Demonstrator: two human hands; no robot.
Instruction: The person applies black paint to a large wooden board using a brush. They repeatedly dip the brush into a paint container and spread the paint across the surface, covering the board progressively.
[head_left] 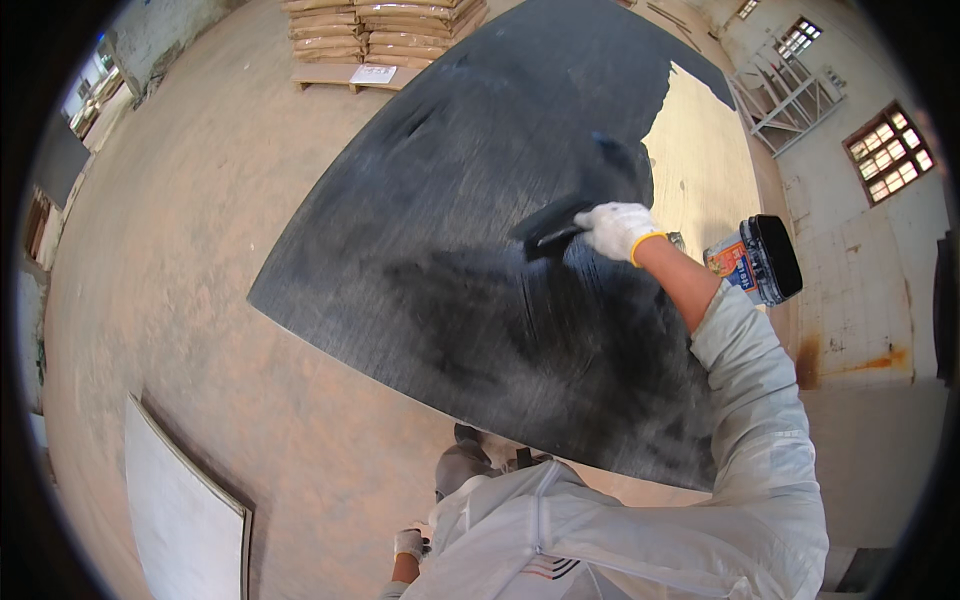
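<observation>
My right hand [615, 228], in a white knit glove with a yellow cuff, is closed around a wide flat black spreading tool [550, 228]. Its working edge rests on a large board [430, 190], most of which is coated in streaky black. Whether the tool is a brush or a scraper cannot be told under the coating. A pale uncoated strip [705, 150] shows along the board's far right side. Down at my side, away from the board, my left hand [409, 543] hangs gloved with curled fingers; a dark patch at its fingers is unclear.
An open square bucket [755, 260] with a black rim stands at the board's right edge. Stacked brown sacks [375, 30] sit on a wooden pallet [330, 74] at the back. Another pale panel [185, 510] lies lower left. A metal frame [785, 100] leans by the right wall.
</observation>
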